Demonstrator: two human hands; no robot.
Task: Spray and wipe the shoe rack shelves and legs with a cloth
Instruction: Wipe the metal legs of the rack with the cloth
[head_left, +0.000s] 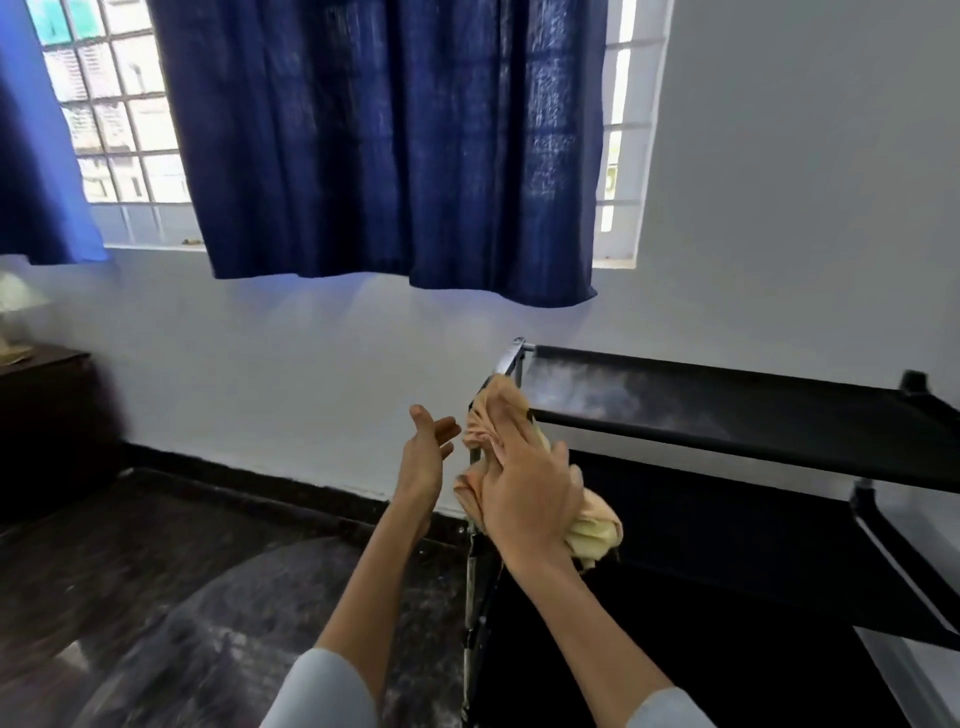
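A black shoe rack (727, 410) with fabric shelves and metal legs stands at the right against the wall. Its top shelf shows a pale dusty or wet patch. My right hand (530, 493) grips a peach-coloured cloth (485, 421) bunched round the rack's near left leg (475, 571), just under the top corner. My left hand (423, 452) hovers beside the leg, to its left, fingers relaxed and holding nothing. No spray bottle is in view.
A blue curtain (384, 140) hangs over the window (119, 119) behind. A dark wooden cabinet (47, 405) with a lamp stands at the far left. The floor (208, 597) is dark and speckled. The white wall (779, 208) lies close behind the rack.
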